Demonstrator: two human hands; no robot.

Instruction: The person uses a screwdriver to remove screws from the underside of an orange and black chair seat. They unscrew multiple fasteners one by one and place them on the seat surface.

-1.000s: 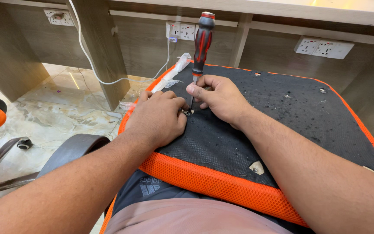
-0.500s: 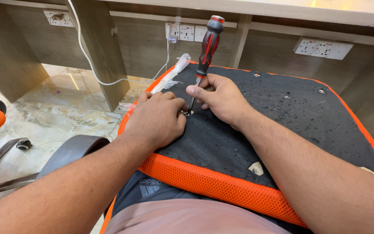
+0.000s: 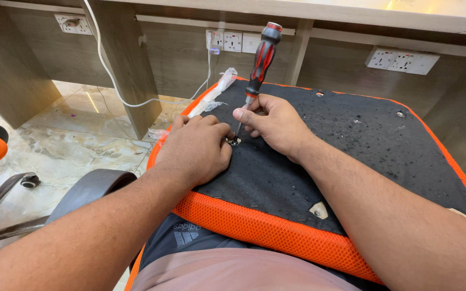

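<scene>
Underneath everything, across the centre and right of the frame, lies an upturned chair seat [image 3: 351, 156] on the person's lap; its underside is black fabric speckled with debris, edged all round in orange mesh; a pale wooden worktop [image 3: 351, 11] runs along the top of the frame, with white wall sockets [image 3: 403, 59] set in the panel below it at upper right and upper centre; a glossy marbled floor [image 3: 66, 140] fills the left side.

Round about, a white cable [image 3: 109, 70] hangs down at upper left beside a wooden upright; crumpled clear plastic wrap [image 3: 217, 89] lies at the seat's upper left edge; a grey chair part [image 3: 90, 188] sits at lower left, and an orange chair piece shows at the far left edge; a small torn patch [image 3: 319, 209] marks the black fabric near the lower orange border; nothing stands between the camera and the hands.

At centre, the left hand [image 3: 195, 148] rests knuckles up on the black fabric, its fingers curled shut around a small metal fitting [image 3: 233, 141], mostly hidden; the right hand [image 3: 276, 124] pinches the thin shaft of a red and black screwdriver [image 3: 262, 54] between thumb and fingers, closed on it; the screwdriver stands nearly upright, handle leaning toward the upper right, its tip set on the fitting just beside the left hand's fingertips.
</scene>
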